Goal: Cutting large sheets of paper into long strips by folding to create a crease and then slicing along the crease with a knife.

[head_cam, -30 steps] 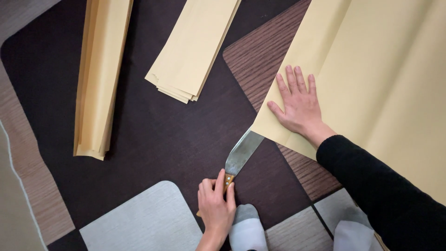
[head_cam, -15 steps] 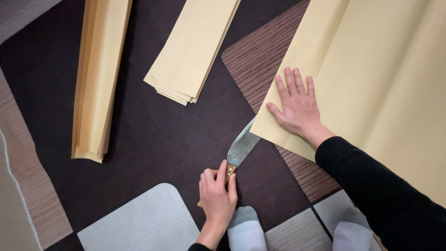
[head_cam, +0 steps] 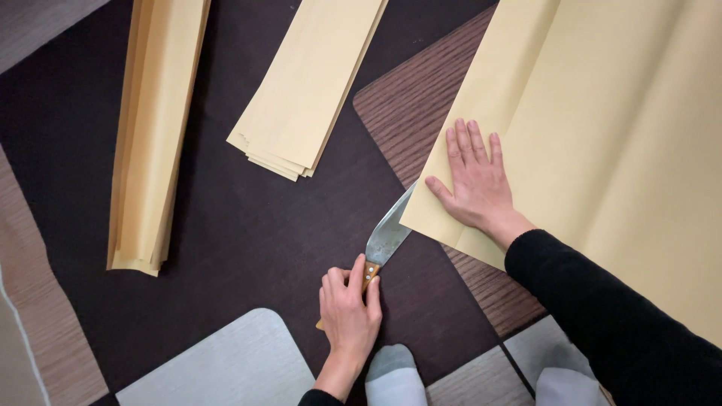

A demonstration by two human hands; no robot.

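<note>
Head view: your left hand [head_cam: 350, 319] is closing around the wooden handle of a knife [head_cam: 385, 240], fingers wrapped tight, thumb lying along the top. The knife's long axis is running diagonally, up and to the right from that grip, with the wide blade tip slipping under the near left edge of the large folded paper sheet [head_cam: 602, 128]. Your right hand [head_cam: 475, 184] is pressing flat on that sheet, fingers spread, gripping nothing, sitting just right of the blade tip and nearer to the fold than the left hand is. So the sheet is lying up and to the right of the knife grip, in line with the blade. Left of the knife and well apart, a stack of cut paper strips [head_cam: 312, 83] is resting on the dark patterned floor [head_cam: 248, 225]; further left of that, a longer folded bundle [head_cam: 154, 135] is lying roughly upright in frame. Your socked feet [head_cam: 395, 376] are showing just below the knife handle.
</note>
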